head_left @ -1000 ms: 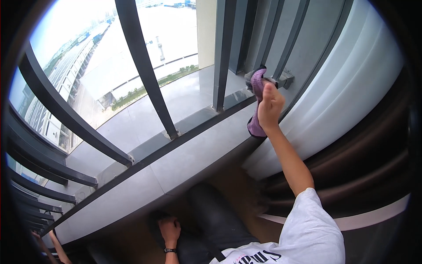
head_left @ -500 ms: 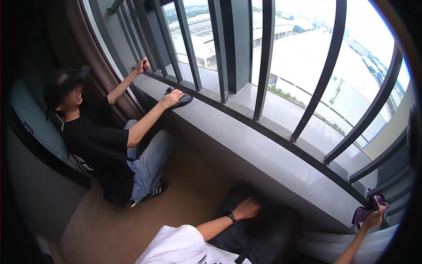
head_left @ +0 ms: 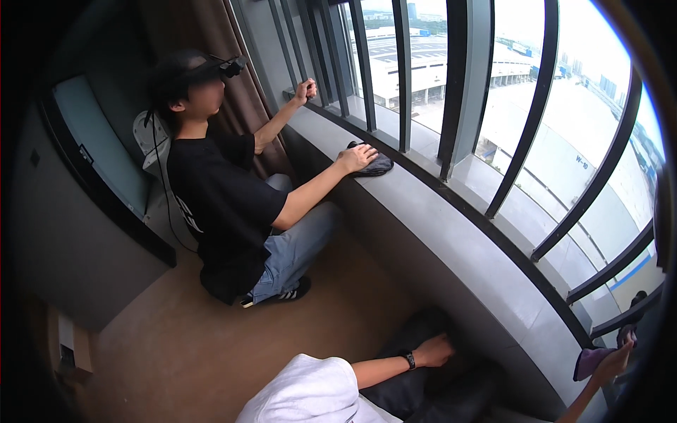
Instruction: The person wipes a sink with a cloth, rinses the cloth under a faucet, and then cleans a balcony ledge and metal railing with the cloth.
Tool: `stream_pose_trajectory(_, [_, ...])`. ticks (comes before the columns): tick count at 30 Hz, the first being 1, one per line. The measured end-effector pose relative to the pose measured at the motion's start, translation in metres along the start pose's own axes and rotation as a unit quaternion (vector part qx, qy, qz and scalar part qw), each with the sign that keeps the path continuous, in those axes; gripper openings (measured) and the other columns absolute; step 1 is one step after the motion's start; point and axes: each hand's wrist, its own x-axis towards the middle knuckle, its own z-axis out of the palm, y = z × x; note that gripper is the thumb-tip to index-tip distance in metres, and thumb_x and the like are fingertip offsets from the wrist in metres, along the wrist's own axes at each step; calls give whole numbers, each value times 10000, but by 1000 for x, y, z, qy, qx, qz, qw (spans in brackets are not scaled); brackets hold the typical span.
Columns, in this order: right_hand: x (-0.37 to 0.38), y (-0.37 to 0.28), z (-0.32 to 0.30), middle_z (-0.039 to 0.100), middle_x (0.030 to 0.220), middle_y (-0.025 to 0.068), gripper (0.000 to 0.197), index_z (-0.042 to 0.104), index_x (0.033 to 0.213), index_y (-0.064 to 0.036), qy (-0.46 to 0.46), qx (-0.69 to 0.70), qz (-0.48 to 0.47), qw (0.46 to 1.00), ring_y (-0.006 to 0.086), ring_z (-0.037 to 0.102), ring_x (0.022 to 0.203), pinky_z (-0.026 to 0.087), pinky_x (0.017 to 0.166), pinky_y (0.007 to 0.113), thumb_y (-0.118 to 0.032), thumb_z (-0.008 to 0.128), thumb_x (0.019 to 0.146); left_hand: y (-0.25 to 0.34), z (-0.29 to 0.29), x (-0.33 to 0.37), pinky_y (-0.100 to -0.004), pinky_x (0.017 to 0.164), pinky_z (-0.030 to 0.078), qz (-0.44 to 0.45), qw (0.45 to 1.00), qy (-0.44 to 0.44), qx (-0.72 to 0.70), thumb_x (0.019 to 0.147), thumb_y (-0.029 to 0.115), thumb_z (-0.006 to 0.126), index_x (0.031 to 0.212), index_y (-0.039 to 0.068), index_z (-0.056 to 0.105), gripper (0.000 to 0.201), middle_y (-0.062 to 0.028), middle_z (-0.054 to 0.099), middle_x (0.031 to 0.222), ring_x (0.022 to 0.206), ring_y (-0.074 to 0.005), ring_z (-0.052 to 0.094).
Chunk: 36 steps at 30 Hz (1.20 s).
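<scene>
My right hand (head_left: 612, 364) is at the far right, closed around a purple cloth (head_left: 591, 362). Part of the cloth hangs over the ledge end, and its upper part lies against the dark railing bars (head_left: 612, 326). My left hand (head_left: 434, 350), with a dark band on the wrist, rests on my dark-trousered leg (head_left: 423, 326). Its fingers look curled in, and I see nothing in them. The grey tiled ledge (head_left: 451, 233) runs between me and the railing.
A person in a black shirt (head_left: 226, 176) crouches at left, one hand (head_left: 358, 159) pressing a dark cloth (head_left: 377, 167) on the ledge, the other hand (head_left: 305, 92) closed by the bars. A brown curtain (head_left: 211, 35) hangs behind. Buildings (head_left: 423, 63) show outside.
The view has swung left, so the other person and ledge sit further right in it. My right hand still holds the purple cloth at the bars. My left hand stays on my leg.
</scene>
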Motion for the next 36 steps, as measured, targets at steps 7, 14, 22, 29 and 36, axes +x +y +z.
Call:
stream_pose_trajectory(7, [-4, -80, -15, 702, 1084, 229, 526, 637, 1206, 56, -220, 73, 196, 953, 363, 689, 949, 521, 811, 404, -384, 388, 1059, 5, -1, -3, -420, 985, 429, 4, 999, -46, 8, 768, 108, 588, 791, 68, 690, 112, -134, 678, 842, 941, -318, 627])
stream_pose_trajectory(14, [-6, -144, -19, 669, 733, 255, 436, 658, 913, 119, 18, 136, 177, 975, 215, 676, 688, 484, 646, 359, -256, 469, 1028, -4, -22, 4, -430, 945, 442, 18, 1000, -6, -13, 799, 112, 580, 831, 77, 680, 111, -121, 682, 836, 887, -304, 638])
stream_pose_trajectory(22, [36, -177, -65, 630, 732, 56, 488, 639, 805, 38, 128, 437, 496, 740, 164, 621, 678, 519, 670, 293, -350, 442, 1025, 9, 0, 16, -410, 942, 431, 40, 999, -14, -9, 821, 134, 601, 834, 78, 694, 108, -111, 697, 847, 867, -289, 637])
stream_pose_trajectory(29, [51, -259, -58, 719, 923, 120, 396, 684, 939, 30, -83, 332, 212, 915, 277, 696, 844, 542, 791, 349, -293, 470, 1021, 6, -6, 8, -397, 923, 440, 25, 1000, 1, -5, 812, 124, 612, 850, 77, 706, 112, -121, 698, 828, 835, -295, 638])
stream_pose_trajectory(36, [27, -268, -9, 740, 930, 122, 228, 730, 902, -11, -111, 139, -60, 982, 286, 712, 872, 546, 810, 392, -169, 568, 925, 11, -5, 13, -408, 913, 445, 28, 1000, -5, -10, 800, 133, 632, 843, 75, 702, 101, -133, 680, 778, 820, -304, 633])
